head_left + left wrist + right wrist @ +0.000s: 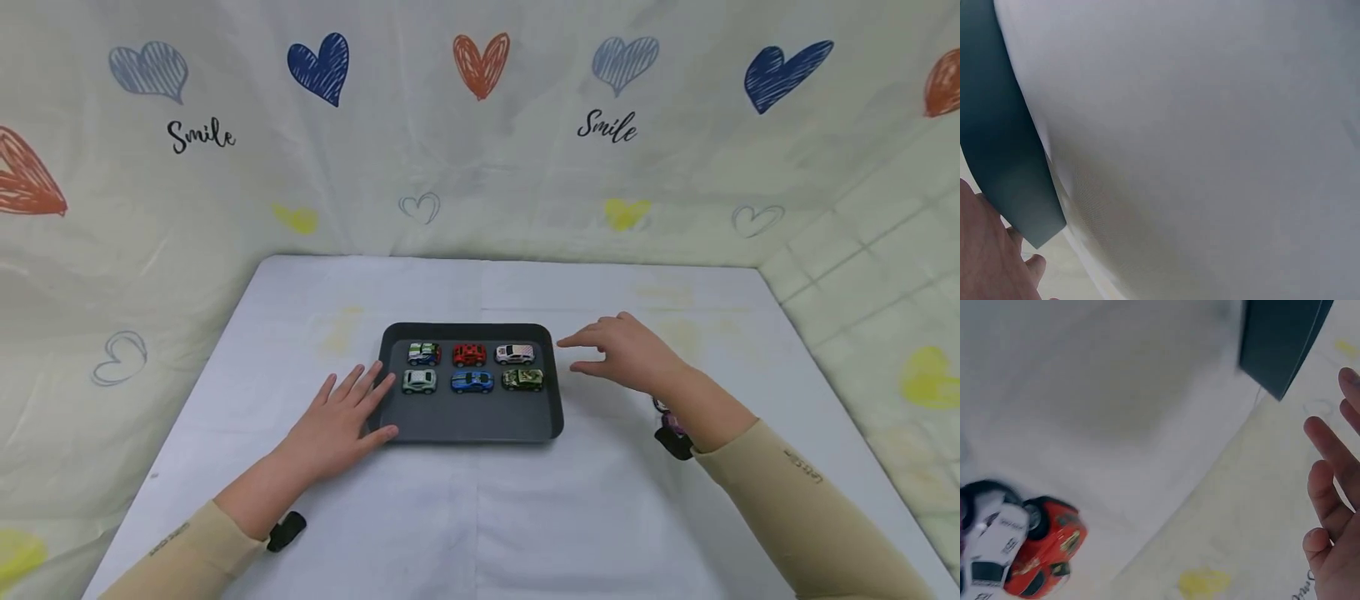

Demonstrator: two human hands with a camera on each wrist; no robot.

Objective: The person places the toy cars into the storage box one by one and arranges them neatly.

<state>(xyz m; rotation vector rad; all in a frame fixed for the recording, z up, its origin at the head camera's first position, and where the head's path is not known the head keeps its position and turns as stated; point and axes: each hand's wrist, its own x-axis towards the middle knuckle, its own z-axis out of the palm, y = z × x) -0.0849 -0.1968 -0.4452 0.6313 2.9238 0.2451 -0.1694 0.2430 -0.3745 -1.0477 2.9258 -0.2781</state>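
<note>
On the white table lies a dark grey tray (pixel 465 423) with two rows of toy cars. The back row has a green-and-blue car (pixel 424 354), a red car (pixel 469 355) and a white car (pixel 514 354); the front row has a pale car (pixel 419 382), a blue car (pixel 472 382) and a camouflage car (pixel 522 380). My left hand (pixel 330 433), fingers spread, rests at the tray's left edge; part of it shows in the left wrist view. My right hand (pixel 626 354) hovers just off the tray's right side, fingers extended, holding nothing.
Beneath my right forearm, more toy cars are partly hidden; the right wrist view shows a white car (pixel 999 540) against a red-orange car (pixel 1047 547). A cloth wall (pixel 480 167) with printed hearts stands behind the table (pixel 480 533).
</note>
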